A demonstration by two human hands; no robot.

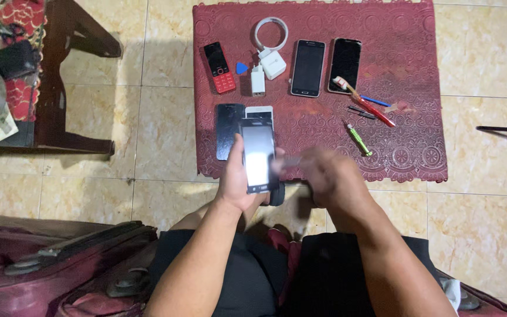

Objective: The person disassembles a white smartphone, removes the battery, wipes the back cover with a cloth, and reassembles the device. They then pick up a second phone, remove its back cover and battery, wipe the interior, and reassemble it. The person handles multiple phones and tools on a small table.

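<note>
Left hand (239,179) gripping smartphone (258,155), blurred right hand (330,176) grip unclear, red mat (406,41), screwdriver (358,139) beyond.

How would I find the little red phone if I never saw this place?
Look at the dark red mat on the tiled floor. Near its far left corner, left of the coiled white cable, lies the red phone. It alone has push buttons; the other phones are flat black or white slabs.

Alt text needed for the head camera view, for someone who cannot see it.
A seated person's left hand holds a smartphone upright while the blurred right hand works at its edge. Beyond lies a dark red mat with more phones, white chargers, a toothbrush and a green screwdriver.
</note>
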